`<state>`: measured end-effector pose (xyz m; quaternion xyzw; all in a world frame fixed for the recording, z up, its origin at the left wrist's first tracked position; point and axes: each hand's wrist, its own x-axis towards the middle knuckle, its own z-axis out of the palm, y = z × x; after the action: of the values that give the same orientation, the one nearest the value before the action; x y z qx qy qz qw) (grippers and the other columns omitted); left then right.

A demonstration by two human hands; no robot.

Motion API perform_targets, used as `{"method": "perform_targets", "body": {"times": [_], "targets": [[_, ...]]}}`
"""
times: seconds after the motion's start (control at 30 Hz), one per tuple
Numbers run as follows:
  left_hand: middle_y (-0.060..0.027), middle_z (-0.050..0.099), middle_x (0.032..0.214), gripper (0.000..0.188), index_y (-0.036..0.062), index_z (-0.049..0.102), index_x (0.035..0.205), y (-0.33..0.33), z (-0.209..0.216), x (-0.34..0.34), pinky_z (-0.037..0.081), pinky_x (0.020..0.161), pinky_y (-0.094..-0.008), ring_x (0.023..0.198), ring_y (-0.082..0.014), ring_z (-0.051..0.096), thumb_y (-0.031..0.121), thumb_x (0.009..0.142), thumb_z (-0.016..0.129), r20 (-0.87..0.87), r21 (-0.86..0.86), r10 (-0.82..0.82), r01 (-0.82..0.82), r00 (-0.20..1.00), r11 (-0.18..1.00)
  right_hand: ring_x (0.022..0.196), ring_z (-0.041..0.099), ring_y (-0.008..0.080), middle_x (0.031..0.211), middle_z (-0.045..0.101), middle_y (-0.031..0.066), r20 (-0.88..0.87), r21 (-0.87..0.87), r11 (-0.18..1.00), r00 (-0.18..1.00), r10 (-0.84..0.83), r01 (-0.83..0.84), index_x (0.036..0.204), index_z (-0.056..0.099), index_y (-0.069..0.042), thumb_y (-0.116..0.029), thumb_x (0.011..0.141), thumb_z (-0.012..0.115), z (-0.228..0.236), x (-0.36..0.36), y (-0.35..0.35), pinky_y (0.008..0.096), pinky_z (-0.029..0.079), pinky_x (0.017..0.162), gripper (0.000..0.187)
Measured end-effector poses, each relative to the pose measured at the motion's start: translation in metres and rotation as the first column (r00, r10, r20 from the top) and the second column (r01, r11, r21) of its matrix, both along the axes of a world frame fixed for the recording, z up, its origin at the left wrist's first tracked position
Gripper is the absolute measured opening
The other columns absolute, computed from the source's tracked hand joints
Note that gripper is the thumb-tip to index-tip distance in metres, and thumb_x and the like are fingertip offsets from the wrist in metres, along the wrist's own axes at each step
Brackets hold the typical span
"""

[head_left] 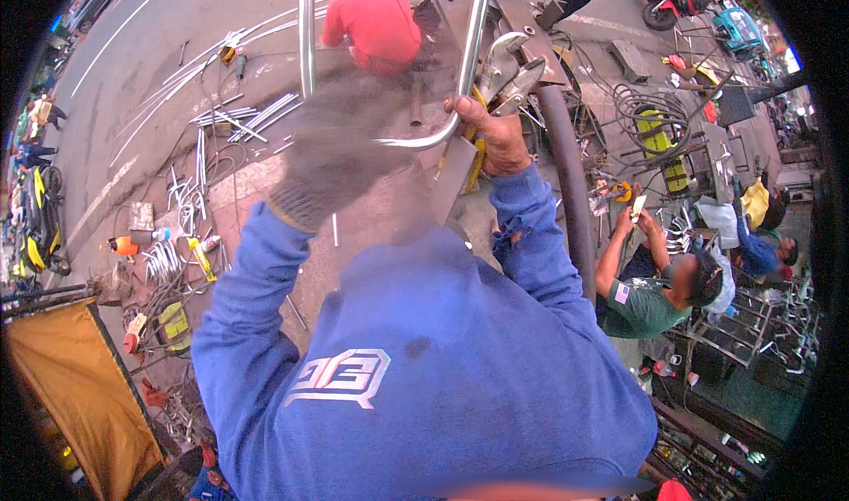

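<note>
In front of my chest is a shiny metal tube (474, 41) bent into a U, both legs pointing away from me. The bare fingers of my right hand (497, 134) are closed round its right bend, the thumb lying on the metal. A grey knitted glove covers my left hand (323, 152), which is at the left bend and smeared by motion; its fingers and that part of the tube cannot be made out. Just beyond my right hand are metal locking pliers (513, 78) with wide curved jaws. A flat metal plate (453, 181) slants below the tube.
A thick brown pipe (566, 178) runs beside my right arm. Ahead crouches a person in red (376, 23); a person in green (650, 302) works at right. Cut tubes (252, 121) lie at left, coiled cables (650, 116) at right. An orange tarp (84, 395) hangs lower left.
</note>
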<state>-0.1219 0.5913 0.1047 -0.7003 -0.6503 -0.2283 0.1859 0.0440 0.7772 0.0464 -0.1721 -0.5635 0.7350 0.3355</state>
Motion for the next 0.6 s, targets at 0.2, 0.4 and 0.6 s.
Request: {"method": "perform_targets", "body": {"times": [0.2, 0.4, 0.6], "targets": [[-0.0167, 0.056, 0.133, 0.048, 0.0006, 0.043, 0.141, -0.038, -0.029, -0.030, 0.053, 0.096, -0.0372, 0.119, -0.0271, 0.059, 0.021, 0.099, 0.056, 0.969, 0.211, -0.164, -0.270, 0.185, 0.940, 0.091, 0.066, 0.0198, 0.099, 0.069, 0.0102, -0.015, -0.003, 0.999, 0.999, 0.038, -0.038, 0.117, 0.061, 0.000, -0.025, 0.087, 0.075, -0.007, 0.005, 0.005, 0.0350, 0.054, 0.085, 0.042], [-0.0131, 0.063, 0.118, 0.044, 0.0027, 0.046, 0.139, -0.041, -0.059, 0.000, 0.061, 0.078, -0.0354, 0.105, -0.0245, 0.067, 0.027, 0.103, 0.051, 0.948, 0.122, -0.144, -0.093, -0.285, 0.988, 0.086, 0.066, 0.0176, 0.096, 0.069, 0.0084, -0.031, -0.111, 0.987, 0.993, 0.111, -0.114, 0.114, 0.062, -0.004, -0.021, 0.093, 0.063, -0.012, 0.000, 0.014, 0.0333, 0.056, 0.073, 0.027], [-0.0120, 0.062, 0.111, 0.043, 0.0000, 0.055, 0.129, -0.033, -0.068, 0.003, 0.060, 0.076, -0.0309, 0.097, -0.0212, 0.066, 0.012, 0.089, 0.065, 0.996, -0.043, 0.058, -0.212, 0.063, 0.976, 0.094, 0.065, 0.0208, 0.106, 0.067, 0.0118, 0.108, -0.153, 0.988, 0.993, 0.051, -0.034, 0.123, 0.056, -0.003, -0.026, 0.092, 0.064, -0.025, 0.001, 0.013, 0.0352, 0.054, 0.082, 0.040]]}}
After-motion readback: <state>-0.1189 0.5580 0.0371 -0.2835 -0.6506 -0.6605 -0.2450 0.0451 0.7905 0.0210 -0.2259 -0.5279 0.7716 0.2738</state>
